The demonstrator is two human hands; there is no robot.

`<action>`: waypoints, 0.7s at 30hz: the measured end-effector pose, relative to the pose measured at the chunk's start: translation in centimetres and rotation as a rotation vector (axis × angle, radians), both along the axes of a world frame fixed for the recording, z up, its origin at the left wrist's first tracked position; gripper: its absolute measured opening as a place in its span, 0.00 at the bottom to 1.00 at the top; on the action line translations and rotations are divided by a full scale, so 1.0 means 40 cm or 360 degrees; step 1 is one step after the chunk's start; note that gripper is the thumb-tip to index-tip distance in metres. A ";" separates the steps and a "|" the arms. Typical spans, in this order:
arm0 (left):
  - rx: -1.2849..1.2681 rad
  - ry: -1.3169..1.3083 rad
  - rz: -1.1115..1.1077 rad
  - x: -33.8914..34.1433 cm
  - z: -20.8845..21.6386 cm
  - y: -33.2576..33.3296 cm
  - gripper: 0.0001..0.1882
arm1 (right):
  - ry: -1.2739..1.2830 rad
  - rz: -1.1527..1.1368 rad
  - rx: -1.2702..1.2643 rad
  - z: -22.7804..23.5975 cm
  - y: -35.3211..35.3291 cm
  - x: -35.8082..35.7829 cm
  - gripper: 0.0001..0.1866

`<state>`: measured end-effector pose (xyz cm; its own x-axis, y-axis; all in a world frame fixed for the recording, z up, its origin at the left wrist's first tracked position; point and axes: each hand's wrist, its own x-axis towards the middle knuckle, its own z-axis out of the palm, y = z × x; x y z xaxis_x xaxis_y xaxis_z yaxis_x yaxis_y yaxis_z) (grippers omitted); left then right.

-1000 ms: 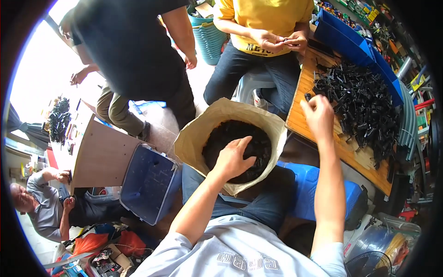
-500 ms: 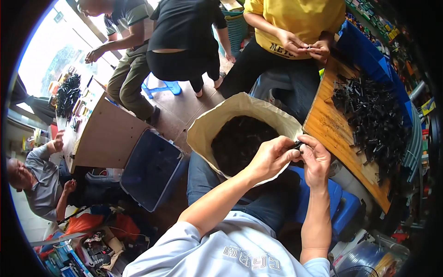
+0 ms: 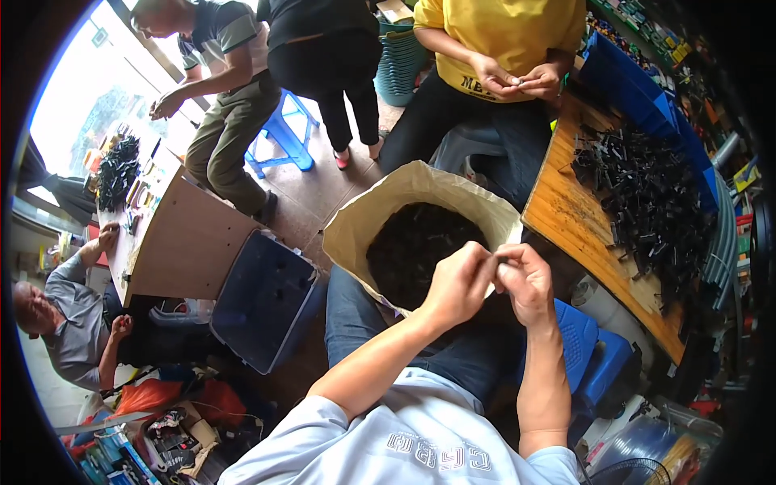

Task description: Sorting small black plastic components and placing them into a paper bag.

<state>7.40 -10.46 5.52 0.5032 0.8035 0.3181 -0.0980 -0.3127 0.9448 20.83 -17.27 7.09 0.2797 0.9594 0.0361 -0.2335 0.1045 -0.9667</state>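
Note:
My left hand and my right hand meet fingertip to fingertip over the right rim of an open, cream-coloured sack. Both are closed in a pinch. A small black plastic piece is between them, now almost wholly covered by the fingers. Inside the sack, which stands between my knees, lies a heap of dark pieces. To the right, a big pile of black plastic pieces covers much of a wooden table.
A person in yellow sits opposite, hands together. Two people stand at the back left beside a blue stool; another sits at the left by a table. A dark blue bin is left of the sack, blue plastic stools right of me.
My hands have shifted a little left and drawn tighter together, hiding the small black piece. The person in black at the back has straightened up, showing more of the blue stool.

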 end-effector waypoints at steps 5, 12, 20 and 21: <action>-0.1194 -0.0192 -0.0617 -0.040 -0.014 0.029 0.15 | -0.0375 0.0087 -0.0395 -0.012 -0.016 0.018 0.06; -0.0326 0.0442 -0.0436 -0.058 0.003 0.041 0.11 | -0.0439 0.0282 -0.0415 0.008 -0.016 0.007 0.06; 0.0445 0.1115 -0.0055 -0.115 -0.039 0.115 0.23 | -0.1610 -0.0731 -0.0298 0.059 -0.042 0.155 0.01; 0.0823 0.1215 0.0171 -0.143 -0.069 0.138 0.26 | -0.1824 -0.1091 -0.0076 0.054 -0.055 0.265 0.01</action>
<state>1.68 -4.95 2.76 0.6550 0.7084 0.2631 0.5468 -0.6846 0.4820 31.44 -19.49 9.27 0.5371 0.6452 0.5434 0.7928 -0.1660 -0.5865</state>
